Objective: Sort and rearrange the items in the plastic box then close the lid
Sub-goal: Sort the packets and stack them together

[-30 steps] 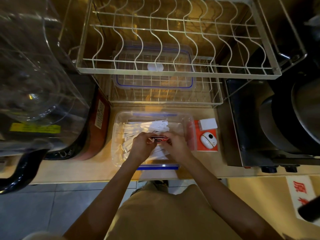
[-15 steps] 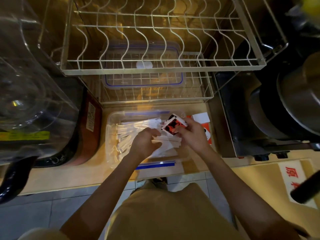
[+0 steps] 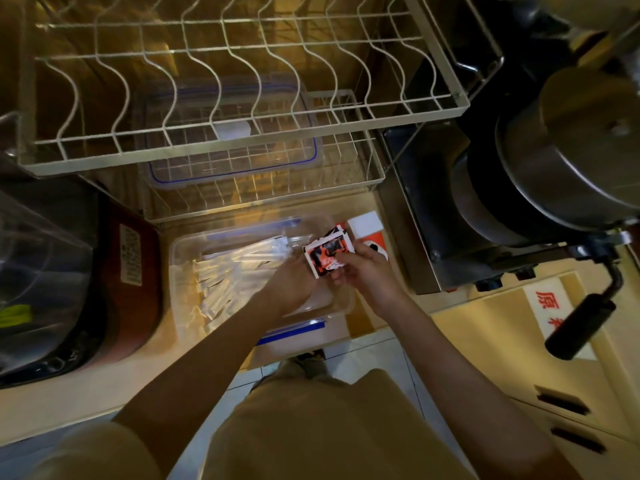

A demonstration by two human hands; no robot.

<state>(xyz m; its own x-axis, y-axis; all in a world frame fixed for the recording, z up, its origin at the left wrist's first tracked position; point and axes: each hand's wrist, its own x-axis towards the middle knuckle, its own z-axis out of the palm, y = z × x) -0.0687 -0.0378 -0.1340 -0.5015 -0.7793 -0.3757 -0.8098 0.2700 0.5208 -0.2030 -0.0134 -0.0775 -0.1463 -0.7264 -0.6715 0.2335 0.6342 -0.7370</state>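
Observation:
A clear plastic box (image 3: 180, 258) with blue clips sits on the counter in front of me. Inside it, on the left, lie several white wrapped sticks (image 3: 235, 271). My right hand (image 3: 363, 271) holds a small stack of red, black and white packets (image 3: 327, 256) over the box's right end. My left hand (image 3: 294, 284) is inside the box just left of the packets, fingers touching their lower edge. The box's clear lid (image 3: 228, 133) with a blue seal rests on the lower wire rack behind.
A two-tier wire dish rack (image 3: 242, 147) stands over the back of the counter. A red and white card with a white block (image 3: 367, 225) lies right of the box. A dark red appliance (image 3: 135, 268) is left, a metal pot (image 3: 568, 157) on a stove right.
My right hand has lifted the packets out from between both hands and carried them to the right end of the box. The camera has shifted right and closer.

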